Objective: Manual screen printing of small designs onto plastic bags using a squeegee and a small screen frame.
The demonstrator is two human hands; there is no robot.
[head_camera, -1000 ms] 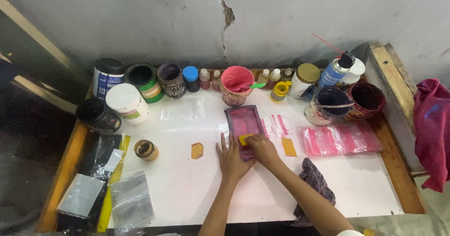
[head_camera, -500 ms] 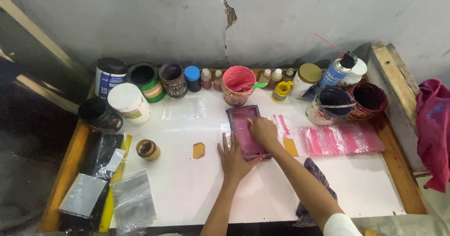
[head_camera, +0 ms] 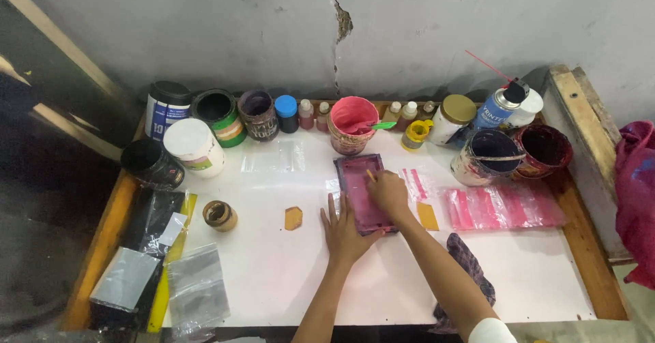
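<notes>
White table (head_camera: 286, 281): I see L hand (head_camera: 344, 228) flat holding pink frame (head_camera: 360, 186), R hand (head_camera: 387, 191) gripping scraper (head_camera: 370, 175); pink pot (head_camera: 352, 125) at 12 o'clock. Frame may slip, smear.

Partly hidden, cut off

Near end of pink screen frame (head_camera: 358, 179) covered by both hands; squeegee under right hand (head_camera: 389, 191) barely showing; red cloth (head_camera: 638, 200) cropped at right edge.

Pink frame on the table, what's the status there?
Left hand flat, steadying pink frame. Right hand on frame, gripping small yellow piece. Nothing blocking.
</notes>
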